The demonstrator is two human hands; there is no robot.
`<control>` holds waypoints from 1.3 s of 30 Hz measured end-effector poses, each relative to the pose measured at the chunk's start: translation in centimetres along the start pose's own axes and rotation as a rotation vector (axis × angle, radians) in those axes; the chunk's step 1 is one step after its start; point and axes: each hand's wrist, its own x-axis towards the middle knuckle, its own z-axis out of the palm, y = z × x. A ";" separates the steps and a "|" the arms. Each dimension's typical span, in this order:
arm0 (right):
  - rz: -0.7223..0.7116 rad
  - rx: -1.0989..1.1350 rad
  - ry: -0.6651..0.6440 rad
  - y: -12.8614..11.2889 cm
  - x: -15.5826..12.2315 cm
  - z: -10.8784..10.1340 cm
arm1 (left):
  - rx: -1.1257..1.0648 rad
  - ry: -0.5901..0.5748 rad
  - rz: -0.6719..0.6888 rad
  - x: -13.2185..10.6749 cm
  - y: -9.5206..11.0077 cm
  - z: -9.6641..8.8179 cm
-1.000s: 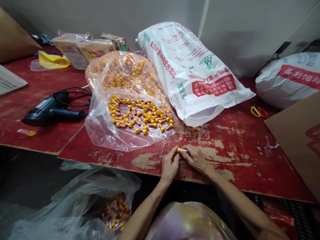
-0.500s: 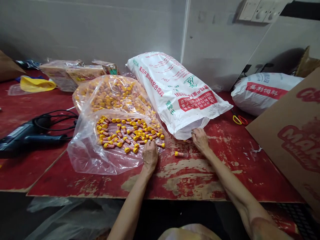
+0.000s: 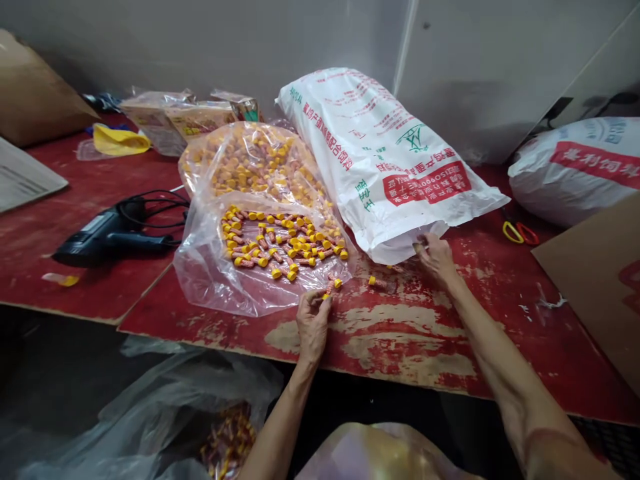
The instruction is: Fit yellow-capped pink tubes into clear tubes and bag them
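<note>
My left hand [image 3: 313,320] is closed in a pinch on a small yellow-capped tube [image 3: 327,293] at the near edge of a clear plastic bag [image 3: 210,280]. Several more yellow-capped tubes [image 3: 280,243] lie spread on that bag. My right hand [image 3: 436,257] reaches to the open mouth of a big white printed sack [image 3: 385,160]; its fingers are curled at the sack's edge. One loose capped tube [image 3: 376,282] lies on the worn red table [image 3: 410,333] between my hands.
A black heat gun with its cable [image 3: 113,230] lies at the left. A second white sack [image 3: 575,167] and yellow-red scissors [image 3: 520,233] are at the right, cardboard [image 3: 595,280] at the far right. Below the table edge a plastic bag [image 3: 165,413] holds more tubes.
My left hand has drawn back from the pile with a capped tube pinched in it. My right hand stays at the sack's mouth. The camera has tilted down.
</note>
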 end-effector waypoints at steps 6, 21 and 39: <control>-0.204 0.526 -0.318 -5.8 -9.6 -0.9 | -0.281 -0.208 -0.251 -2.9 0.9 1.0; -0.347 0.367 -0.220 -10.1 -14.4 3.8 | -0.121 -0.176 -0.215 -7.2 0.9 2.6; 0.096 -0.027 0.059 -6.2 -2.7 2.3 | 1.113 -0.086 0.461 4.6 0.7 3.8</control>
